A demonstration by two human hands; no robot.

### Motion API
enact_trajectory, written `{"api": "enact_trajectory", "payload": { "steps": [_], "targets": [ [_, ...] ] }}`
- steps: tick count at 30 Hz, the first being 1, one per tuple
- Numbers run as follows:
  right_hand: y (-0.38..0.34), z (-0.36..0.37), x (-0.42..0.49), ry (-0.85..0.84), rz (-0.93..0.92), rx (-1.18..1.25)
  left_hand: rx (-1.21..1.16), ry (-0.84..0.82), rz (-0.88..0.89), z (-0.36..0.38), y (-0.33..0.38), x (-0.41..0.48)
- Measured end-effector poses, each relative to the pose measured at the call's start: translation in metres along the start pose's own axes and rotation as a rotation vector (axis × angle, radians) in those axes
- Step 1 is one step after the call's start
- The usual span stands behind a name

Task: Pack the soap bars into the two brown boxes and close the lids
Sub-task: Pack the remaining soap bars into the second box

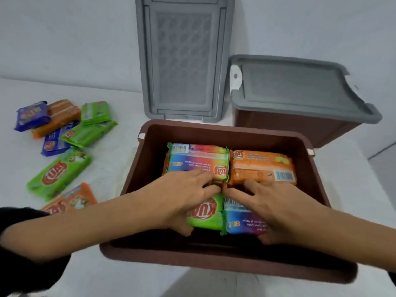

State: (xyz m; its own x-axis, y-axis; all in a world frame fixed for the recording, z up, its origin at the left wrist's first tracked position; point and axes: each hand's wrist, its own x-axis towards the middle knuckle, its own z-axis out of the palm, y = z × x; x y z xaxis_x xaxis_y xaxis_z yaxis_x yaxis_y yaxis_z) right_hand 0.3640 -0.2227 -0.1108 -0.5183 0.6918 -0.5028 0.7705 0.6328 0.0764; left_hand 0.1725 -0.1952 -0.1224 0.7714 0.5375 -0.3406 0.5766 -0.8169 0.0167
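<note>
Soft, cool, even light leaves deep shadow inside the near wall of the open brown box (214, 130), while frame edges bow and the loose soap bars (59, 175) look blurred.

The open box (225, 129) can be entered from above, but 4 soap packs (199, 161) cover most of its floor. The left hand (184, 189) and right hand (272, 202) grip the 2 near ones, with both forearms crossing the near rim. A dark gap runs along the near wall. Behind, a grey lid (184, 61) leans upright. A closed box (300, 123) stands just beside the right rear corner. A strip of bare table (115, 159) separates the loose bars (60, 176) from the open box.
</note>
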Motion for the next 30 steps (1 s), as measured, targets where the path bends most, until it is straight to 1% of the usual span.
{"api": "enact_trajectory", "payload": {
  "steps": [3, 5, 7, 10, 15, 19, 22, 24, 25, 28, 30],
  "targets": [
    [-0.001, 0.008, 0.008, -0.079, 0.008, -0.03, 0.066, -0.024, -0.001, 0.005, 0.003, 0.006],
    [-0.002, 0.013, 0.011, -0.098, 0.012, -0.064, 0.105, -0.054, -0.002, 0.008, 0.005, 0.008],
    [-0.005, 0.016, 0.013, -0.081, 0.008, -0.101, 0.135, -0.055, 0.024, 0.009, 0.006, 0.009],
    [-0.01, 0.017, 0.013, -0.063, 0.005, -0.175, 0.144, 0.023, 0.075, 0.011, 0.004, 0.011],
    [-0.014, 0.018, 0.014, -0.061, 0.0, -0.248, 0.226, -0.096, 0.098, 0.017, 0.006, 0.014],
    [-0.013, 0.018, 0.015, -0.042, 0.014, -0.269, 0.316, -0.032, 0.123, 0.019, 0.01, 0.02],
    [-0.011, 0.017, 0.016, -0.039, 0.014, -0.237, 0.316, -0.057, 0.09, 0.022, 0.013, 0.024],
    [-0.008, 0.013, 0.017, -0.033, 0.027, -0.18, 0.255, -0.057, 0.075, 0.02, 0.012, 0.023],
    [-0.006, 0.009, 0.017, -0.021, 0.038, -0.139, 0.189, -0.036, 0.068, 0.018, 0.009, 0.021],
    [-0.004, -0.006, 0.011, 0.027, 0.057, 0.049, -0.181, 0.107, 0.031, 0.0, -0.002, 0.011],
    [-0.003, -0.024, 0.006, 0.12, 0.035, 0.131, -0.313, 0.244, 0.016, -0.017, -0.009, -0.001]
  ]
}}
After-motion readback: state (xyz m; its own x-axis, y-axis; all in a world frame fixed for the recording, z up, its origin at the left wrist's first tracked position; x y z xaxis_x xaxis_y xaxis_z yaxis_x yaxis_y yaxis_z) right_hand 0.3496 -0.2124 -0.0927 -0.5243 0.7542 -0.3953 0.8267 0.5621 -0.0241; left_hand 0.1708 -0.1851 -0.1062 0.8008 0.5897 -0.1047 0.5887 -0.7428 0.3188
